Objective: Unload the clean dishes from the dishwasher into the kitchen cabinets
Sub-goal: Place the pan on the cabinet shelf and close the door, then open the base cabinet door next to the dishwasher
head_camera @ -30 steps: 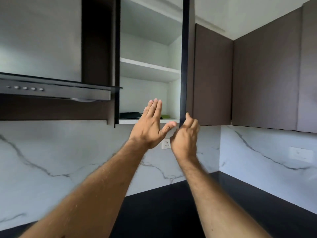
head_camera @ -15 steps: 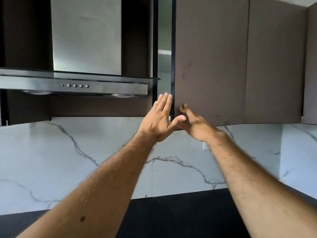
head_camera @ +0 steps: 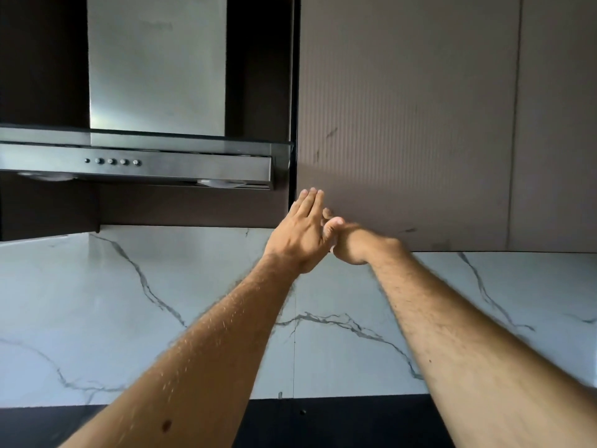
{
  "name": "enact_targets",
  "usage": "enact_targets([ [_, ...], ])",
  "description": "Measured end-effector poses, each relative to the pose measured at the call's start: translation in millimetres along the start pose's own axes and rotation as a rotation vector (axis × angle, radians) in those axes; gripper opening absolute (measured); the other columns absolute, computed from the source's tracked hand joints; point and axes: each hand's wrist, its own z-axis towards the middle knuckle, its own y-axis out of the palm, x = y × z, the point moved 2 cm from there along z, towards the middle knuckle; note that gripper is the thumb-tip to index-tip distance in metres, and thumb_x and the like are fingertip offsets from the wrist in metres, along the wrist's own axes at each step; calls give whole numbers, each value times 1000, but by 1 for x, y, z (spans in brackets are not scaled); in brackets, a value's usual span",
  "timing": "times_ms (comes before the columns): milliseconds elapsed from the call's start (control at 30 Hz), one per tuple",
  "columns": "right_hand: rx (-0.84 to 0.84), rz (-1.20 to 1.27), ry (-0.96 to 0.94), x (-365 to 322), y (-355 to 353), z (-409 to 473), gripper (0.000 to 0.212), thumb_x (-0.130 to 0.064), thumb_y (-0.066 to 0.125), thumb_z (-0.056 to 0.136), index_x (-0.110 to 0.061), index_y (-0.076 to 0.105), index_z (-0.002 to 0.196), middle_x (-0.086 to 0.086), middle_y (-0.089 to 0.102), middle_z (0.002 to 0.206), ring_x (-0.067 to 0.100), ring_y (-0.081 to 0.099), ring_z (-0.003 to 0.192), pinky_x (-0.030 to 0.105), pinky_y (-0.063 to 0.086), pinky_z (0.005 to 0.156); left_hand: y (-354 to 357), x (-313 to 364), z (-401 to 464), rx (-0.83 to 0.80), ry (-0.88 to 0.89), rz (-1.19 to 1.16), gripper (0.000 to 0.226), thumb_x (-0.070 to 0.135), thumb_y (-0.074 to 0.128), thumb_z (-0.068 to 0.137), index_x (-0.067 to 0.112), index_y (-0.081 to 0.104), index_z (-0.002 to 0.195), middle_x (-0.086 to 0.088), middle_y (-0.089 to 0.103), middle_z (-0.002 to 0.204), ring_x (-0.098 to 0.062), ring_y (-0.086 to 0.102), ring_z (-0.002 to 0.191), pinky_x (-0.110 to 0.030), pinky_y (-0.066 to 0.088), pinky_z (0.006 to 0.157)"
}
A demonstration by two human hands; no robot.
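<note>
Reaching up together, both hands meet at the lower left corner of the flat brown wall-cabinet door (head_camera: 403, 124), which looks shut or nearly so. The left hand (head_camera: 302, 229) is spread flat, fingers straight and close together, at the door's left edge. The right hand (head_camera: 350, 242) lies just beside it, touching it, low on the door face; the left hand hides its fingers, so I cannot tell how they lie. No dishes or dishwasher are in sight. The door looks stiff, smooth and handleless, so I'd judge its bottom edge the place to take hold, and a gentle push enough. Left of the door hangs a steel range hood (head_camera: 135, 163), close enough to catch an elbow. Below the door runs the white marble backsplash (head_camera: 97, 302), then the dark tabletop (head_camera: 323, 421).
</note>
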Motion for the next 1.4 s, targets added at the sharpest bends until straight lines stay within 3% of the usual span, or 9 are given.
enact_targets([
  [100, 150, 46, -92, -2, -18, -16, 76, -10, 57, 88, -28, 25, 155, -4, 16, 164, 21, 22, 149, 45, 27, 119, 15, -10, 11, -8, -53, 35, 62, 37, 28, 105, 0, 16, 154, -16, 14, 162, -25, 4, 151, -30, 2, 122],
  [200, 145, 64, -86, 0, -28, -24, 80, 4, 46, 90, -24, 15, 159, -6, 3, 166, 19, 10, 152, 37, 16, 123, 31, -14, 22, -18, -103, 52, 58, 30, 30, 105, 1, 16, 154, -16, 15, 162, -25, 6, 151, -30, 3, 122],
  [400, 120, 98, -130, 5, -17, -11, 78, 6, 44, 95, -25, 11, 159, -5, 1, 166, 22, 8, 152, 37, 14, 123, 63, -1, 42, -41, -125, 54, 66, 8, 34, 92, 3, 13, 155, -13, 10, 163, -23, 3, 151, -28, 1, 122],
  [633, 138, 188, -142, 9, -7, -17, 74, -1, 42, 99, -28, 7, 159, -9, -2, 165, 20, 1, 152, 36, 8, 124, 81, -2, 50, 25, -163, 115, 58, 13, 37, 99, 6, 22, 154, -13, 15, 162, -21, 11, 151, -27, 9, 120],
  [800, 78, 197, -137, 8, -10, -15, 74, -6, 44, 100, -31, 7, 159, -9, -3, 165, 20, 0, 153, 37, 9, 124, 70, 4, 54, -17, -220, 144, 56, 12, 35, 99, 11, 23, 154, -8, 19, 162, -21, 18, 149, -36, 25, 117],
  [900, 34, 169, -85, 2, -13, -22, 78, -2, 42, 97, -30, 3, 159, -10, -8, 165, 19, -2, 153, 38, 8, 124, 60, 6, 52, -96, -232, 167, 56, 12, 37, 99, 12, 24, 154, -8, 20, 162, -22, 22, 148, -36, 25, 117],
  [1067, 9, 79, 9, -4, -10, -57, 89, 4, 43, 86, -26, 3, 159, -10, -5, 166, 16, 6, 153, 46, 18, 122, 61, 1, 28, -273, -233, 171, 64, 9, 37, 95, 7, 14, 155, -10, 10, 163, -22, 15, 150, -32, 16, 119],
  [1200, 56, 28, 112, 11, -6, -95, 87, -5, 49, 86, -24, 6, 159, -8, 3, 166, 20, 21, 150, 44, 28, 118, 63, 0, 8, -258, -236, 101, 65, 8, 40, 88, 5, 26, 152, -12, 30, 157, -27, 30, 144, -37, 28, 115],
  [1400, 81, -27, 277, 21, -4, -152, 84, -9, 54, 87, -17, 10, 159, -3, 5, 166, 20, 18, 150, 44, 24, 120, 81, 8, -40, -320, -99, -3, 81, 7, 41, 83, 13, 8, 157, -10, 7, 164, -25, -1, 151, -38, 6, 123],
])
